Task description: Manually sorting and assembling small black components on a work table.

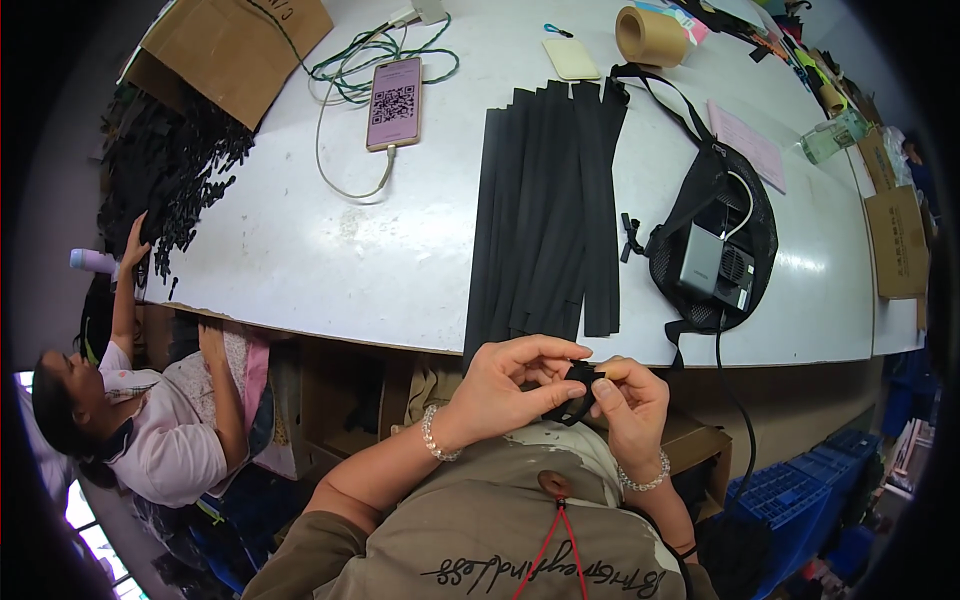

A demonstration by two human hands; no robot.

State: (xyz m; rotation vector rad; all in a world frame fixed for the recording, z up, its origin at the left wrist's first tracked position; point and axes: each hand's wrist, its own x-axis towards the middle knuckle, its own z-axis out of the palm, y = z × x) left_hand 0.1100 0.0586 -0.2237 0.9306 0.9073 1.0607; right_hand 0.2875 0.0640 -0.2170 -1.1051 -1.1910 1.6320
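In front of my body, just off the table's near edge, a small black piece with a curved strap-like part sits between my hands. My left hand pinches it from the left with thumb and fingers. From the other side my right hand grips it between thumb and forefinger. Its exact kind is partly hidden by my fingers. Beyond my hands, a bundle of long flat black webbing strips lies on the white table, reaching its near edge.
A phone on a cable lies left of the strips. Right of them rests a black mesh bag holding a grey device. A co-worker at the left reaches into a pile of small black parts by a cardboard box.
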